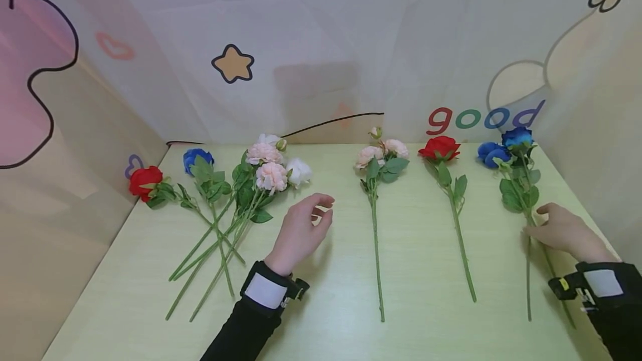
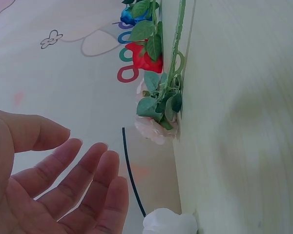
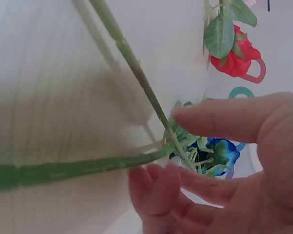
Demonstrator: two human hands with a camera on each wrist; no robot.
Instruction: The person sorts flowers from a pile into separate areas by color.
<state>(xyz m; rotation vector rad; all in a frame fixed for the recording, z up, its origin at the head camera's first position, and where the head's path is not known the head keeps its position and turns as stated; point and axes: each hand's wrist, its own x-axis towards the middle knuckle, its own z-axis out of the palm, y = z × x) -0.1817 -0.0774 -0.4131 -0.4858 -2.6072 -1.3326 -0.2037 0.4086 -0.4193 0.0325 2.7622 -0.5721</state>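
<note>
In the head view, my right hand (image 1: 564,231) is at the stems of two blue roses (image 1: 518,137) on the right of the table. The right wrist view shows the two green stems (image 3: 132,61) meeting between my thumb and curved fingers, a gap left between thumb and fingertips. Whether the thumb touches a stem is unclear. My left hand (image 1: 301,230) hovers with loosely bent fingers, holding nothing. Just left of it lie pale pink peonies (image 1: 271,176) and white flowers (image 1: 299,172), stems crossing those of a red rose (image 1: 145,181) and a blue rose (image 1: 198,159).
A stem of pale pink flowers (image 1: 369,156) lies right of my left hand. Farther right is a single red rose (image 1: 439,148). Behind the pale table (image 1: 341,294) hangs a printed cloth backdrop (image 1: 321,32), and cloth sides close in left and right.
</note>
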